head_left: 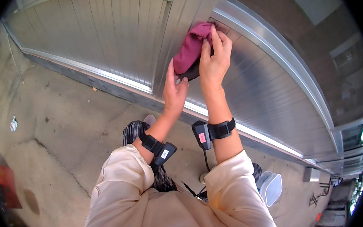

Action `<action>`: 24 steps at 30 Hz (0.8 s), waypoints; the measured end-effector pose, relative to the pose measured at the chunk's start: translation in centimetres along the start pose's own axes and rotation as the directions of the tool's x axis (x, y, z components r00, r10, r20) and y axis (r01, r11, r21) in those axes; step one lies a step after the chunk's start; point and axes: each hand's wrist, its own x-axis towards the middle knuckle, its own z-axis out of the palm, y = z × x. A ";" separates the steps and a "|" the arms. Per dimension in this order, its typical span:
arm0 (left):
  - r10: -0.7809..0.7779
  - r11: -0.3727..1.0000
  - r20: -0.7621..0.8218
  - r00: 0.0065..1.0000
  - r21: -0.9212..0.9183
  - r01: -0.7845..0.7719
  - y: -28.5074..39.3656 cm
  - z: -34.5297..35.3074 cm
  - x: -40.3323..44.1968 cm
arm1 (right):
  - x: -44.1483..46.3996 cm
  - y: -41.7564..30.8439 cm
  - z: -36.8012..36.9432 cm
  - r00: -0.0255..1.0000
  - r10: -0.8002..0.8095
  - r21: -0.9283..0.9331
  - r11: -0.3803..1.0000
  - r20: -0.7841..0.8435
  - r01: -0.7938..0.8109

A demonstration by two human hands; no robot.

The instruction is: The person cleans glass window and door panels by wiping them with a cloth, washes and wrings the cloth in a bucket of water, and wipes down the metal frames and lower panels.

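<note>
Left hand (175, 94) pinching lower end of maroon cloth (191, 48), right hand (216, 65) gripping upper end (dark piece (190, 73) beneath unclear). Cloth could slip if either pinch loosens.

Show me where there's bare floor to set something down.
Most room: cracked grey concrete floor between the crumpled whitish scrap and the streaked dark trouser leg, specks aside. Tighter: beside the pale plastic tub on the right. Crowded: by the ribbed silver metal panel, where the left hand and right hand touch a maroon cloth.
</note>
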 end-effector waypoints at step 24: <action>0.145 0.963 -0.009 0.989 0.232 -0.139 1.2 -0.4 0.2 | 1.4 -1.1 -0.2 0.991 -0.119 0.059 0.991 -0.064 0.123</action>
